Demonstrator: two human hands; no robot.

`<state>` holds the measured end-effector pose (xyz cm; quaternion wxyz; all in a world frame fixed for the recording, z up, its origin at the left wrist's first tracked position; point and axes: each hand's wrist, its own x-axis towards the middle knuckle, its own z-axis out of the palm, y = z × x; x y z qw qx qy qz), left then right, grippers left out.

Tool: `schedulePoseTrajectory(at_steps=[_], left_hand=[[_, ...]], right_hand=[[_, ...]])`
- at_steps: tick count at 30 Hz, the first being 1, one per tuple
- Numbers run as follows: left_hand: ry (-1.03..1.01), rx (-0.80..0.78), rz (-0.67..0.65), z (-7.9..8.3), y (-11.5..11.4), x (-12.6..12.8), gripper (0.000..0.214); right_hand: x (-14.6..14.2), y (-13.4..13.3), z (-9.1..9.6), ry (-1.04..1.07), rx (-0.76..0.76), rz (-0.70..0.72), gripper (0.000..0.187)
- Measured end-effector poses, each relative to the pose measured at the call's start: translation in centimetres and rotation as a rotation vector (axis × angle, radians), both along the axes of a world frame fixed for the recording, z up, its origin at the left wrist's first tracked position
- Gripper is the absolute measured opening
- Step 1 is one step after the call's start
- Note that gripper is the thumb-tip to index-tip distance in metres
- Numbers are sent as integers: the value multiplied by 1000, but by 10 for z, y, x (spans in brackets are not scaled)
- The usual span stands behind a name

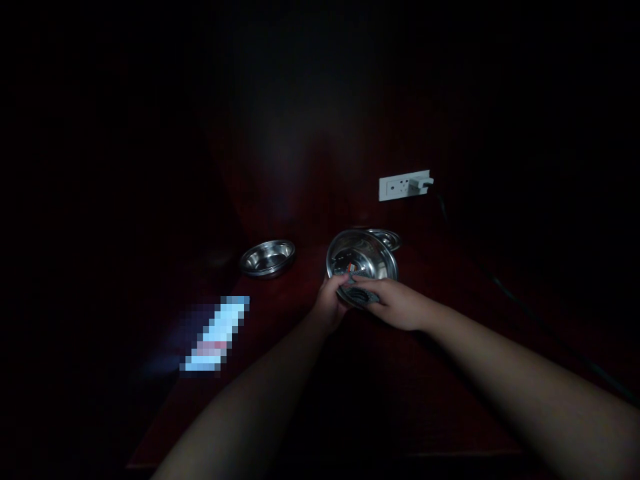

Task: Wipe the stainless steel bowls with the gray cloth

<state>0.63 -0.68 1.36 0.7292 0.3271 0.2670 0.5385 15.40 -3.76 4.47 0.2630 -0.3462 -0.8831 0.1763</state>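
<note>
A round steel bowl [361,260] is tilted up off the dark red table, its inside facing me. My left hand [330,303] is closed on the bowl's lower left rim. My right hand [395,303] is closed at the lower rim, pressing a grey patterned cloth [356,292] against it. The room is very dark and the fingers are hard to make out.
A second steel bowl [267,258] rests on the table to the left. Behind the held bowl lies another steel dish [387,237]. On the wall is a white socket [400,187] with a plug and a dark cable. A bright blurred rectangle [216,333] lies at left.
</note>
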Motion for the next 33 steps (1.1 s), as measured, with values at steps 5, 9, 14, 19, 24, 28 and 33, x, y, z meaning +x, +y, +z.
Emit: schedulePoseTrajectory(at_steps=[5, 9, 14, 19, 24, 28, 33], left_hand=[[6, 6, 7, 1, -2, 0, 35], [32, 3, 2, 0, -3, 0, 38], [52, 19, 23, -3, 0, 1, 43], [60, 63, 54, -3, 1, 0, 46], [84, 132, 7, 0, -2, -2, 51], [90, 111, -3, 0, -1, -3, 51], [96, 85, 5, 1, -1, -3, 49]], right_hand=[[2, -1, 4, -67, -69, -73, 23], [4, 0, 6, -134, -68, -175, 19], [3, 2, 6, -235, -4, -363, 18], [3, 3, 4, -300, 30, -457, 20], [3, 2, 5, -313, 72, -471, 29], [3, 5, 1, -326, 136, -439, 34], [6, 11, -11, -292, 188, -417, 46]])
